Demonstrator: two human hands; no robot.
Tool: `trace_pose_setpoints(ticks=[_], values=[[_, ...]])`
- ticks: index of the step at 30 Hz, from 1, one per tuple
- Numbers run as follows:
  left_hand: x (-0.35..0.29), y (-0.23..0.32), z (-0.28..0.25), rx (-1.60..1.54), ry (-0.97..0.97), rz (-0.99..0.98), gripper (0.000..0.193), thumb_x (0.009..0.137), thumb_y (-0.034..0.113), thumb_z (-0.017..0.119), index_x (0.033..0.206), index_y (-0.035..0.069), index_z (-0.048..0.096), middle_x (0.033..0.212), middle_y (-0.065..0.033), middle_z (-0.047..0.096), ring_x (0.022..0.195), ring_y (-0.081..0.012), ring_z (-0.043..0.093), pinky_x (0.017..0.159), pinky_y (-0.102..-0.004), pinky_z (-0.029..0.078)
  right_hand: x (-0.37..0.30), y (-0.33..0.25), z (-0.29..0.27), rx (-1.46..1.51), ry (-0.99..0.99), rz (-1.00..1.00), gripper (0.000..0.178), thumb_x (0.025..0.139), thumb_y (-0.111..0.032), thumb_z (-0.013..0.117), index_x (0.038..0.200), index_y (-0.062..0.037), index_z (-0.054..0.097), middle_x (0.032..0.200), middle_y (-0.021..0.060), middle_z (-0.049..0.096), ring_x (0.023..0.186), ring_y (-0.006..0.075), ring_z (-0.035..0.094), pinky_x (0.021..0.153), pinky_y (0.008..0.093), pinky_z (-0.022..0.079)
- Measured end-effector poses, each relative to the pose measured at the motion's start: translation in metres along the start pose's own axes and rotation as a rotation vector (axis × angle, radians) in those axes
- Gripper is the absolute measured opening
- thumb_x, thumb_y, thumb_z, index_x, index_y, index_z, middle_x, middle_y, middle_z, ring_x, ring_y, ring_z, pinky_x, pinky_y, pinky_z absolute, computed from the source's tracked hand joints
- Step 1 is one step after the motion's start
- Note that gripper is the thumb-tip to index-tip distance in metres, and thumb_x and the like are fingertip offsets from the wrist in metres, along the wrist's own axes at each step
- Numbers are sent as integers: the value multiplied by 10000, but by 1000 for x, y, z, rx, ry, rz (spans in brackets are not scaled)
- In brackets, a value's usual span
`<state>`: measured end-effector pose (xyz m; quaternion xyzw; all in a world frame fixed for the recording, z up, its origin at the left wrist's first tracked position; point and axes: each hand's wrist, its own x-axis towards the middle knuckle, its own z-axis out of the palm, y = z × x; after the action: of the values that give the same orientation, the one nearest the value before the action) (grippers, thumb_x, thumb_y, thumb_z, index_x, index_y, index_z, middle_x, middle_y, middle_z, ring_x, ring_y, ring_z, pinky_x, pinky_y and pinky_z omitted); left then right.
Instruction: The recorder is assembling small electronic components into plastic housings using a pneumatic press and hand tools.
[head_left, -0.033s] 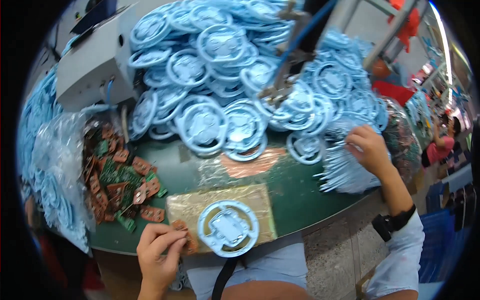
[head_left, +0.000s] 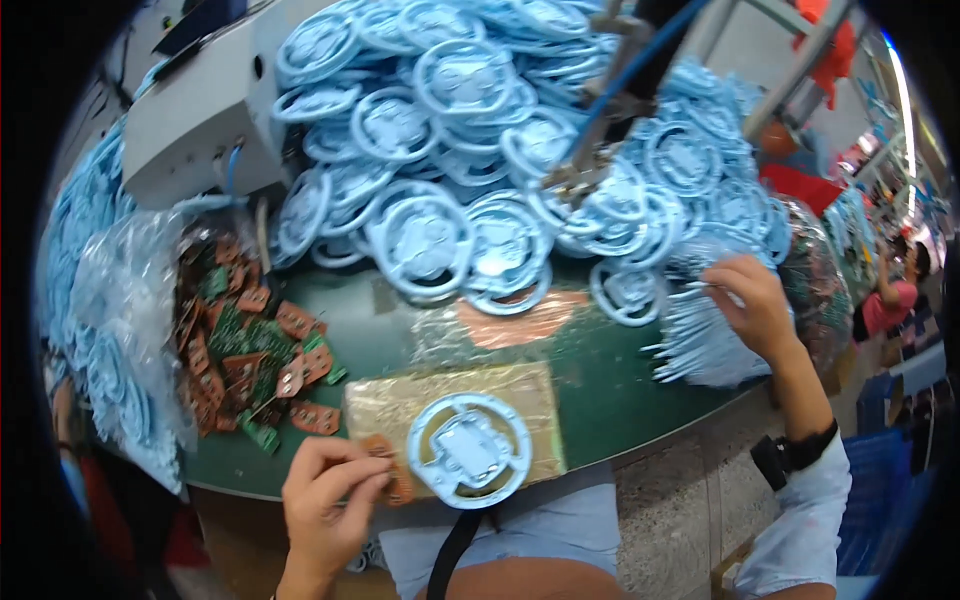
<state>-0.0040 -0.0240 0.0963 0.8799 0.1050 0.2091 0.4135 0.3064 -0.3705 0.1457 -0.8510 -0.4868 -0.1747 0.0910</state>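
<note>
My left hand [head_left: 330, 505] pinches a small orange-brown circuit board [head_left: 390, 470] between thumb and fingers. The board is held at the left edge of a tape-covered block [head_left: 545, 420]. On that block lies a light-blue toy steering wheel [head_left: 470, 450], right beside the board. My right hand [head_left: 752, 300] is over a bundle of thin light-blue plastic sticks [head_left: 690, 340] at the right of the table. Its thumb and fingers are bent together at the sticks; what is between them, if anything, is too small to make out.
Many blue wheel parts [head_left: 465, 80] are heaped across the back. A bag of brown and green circuit boards [head_left: 245, 345] lies open at left, near a grey machine box [head_left: 200, 110]. A metal arm [head_left: 585, 170] stands amid the heap. Another person [head_left: 885, 300] is far right.
The whole view has shifted slightly, so things sit a little farther right. My left hand keeps the circuit board; my right hand stays at the blue sticks, its fingers slightly changed in pose.
</note>
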Motion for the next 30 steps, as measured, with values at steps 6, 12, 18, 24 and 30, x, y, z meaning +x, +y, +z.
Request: trace_pose_setpoints(ticks=[6,12,18,24,30], values=[[1,20,11,-56,-307,146,226,728,44,746,946,66,692,1196,-122,643,1040,-320,645,843,-390,537,21,-128,1,505,-163,-6,364,808,48,641,1150,-67,689,797,79,559,693,241,555,652,308,456],[15,4,18,-30,-465,229,142,770,44,708,907,36,673,1139,-113,685,1049,-292,665,879,-384,547,-1,-142,48,668,-388,108,125,824,8,675,943,-22,693,807,87,615,742,220,616,637,316,487],[27,-7,6,-132,-578,257,112,753,6,692,858,34,665,1133,-91,697,1048,-291,674,870,-381,557,6,-155,57,1024,-424,231,88,860,-11,667,942,3,694,880,96,668,782,206,639,674,292,494],[26,-12,7,-171,-599,218,102,743,7,686,841,31,671,1142,-71,696,1051,-290,672,872,-379,557,9,-145,59,1153,-579,243,96,863,-10,667,950,14,698,880,92,677,790,180,638,682,283,492],[28,-10,8,-166,-592,227,113,735,8,690,843,35,677,1144,-66,695,1064,-278,666,868,-376,556,23,-157,59,1170,-689,390,110,836,-60,728,928,-6,701,824,53,690,722,117,637,654,247,503]])
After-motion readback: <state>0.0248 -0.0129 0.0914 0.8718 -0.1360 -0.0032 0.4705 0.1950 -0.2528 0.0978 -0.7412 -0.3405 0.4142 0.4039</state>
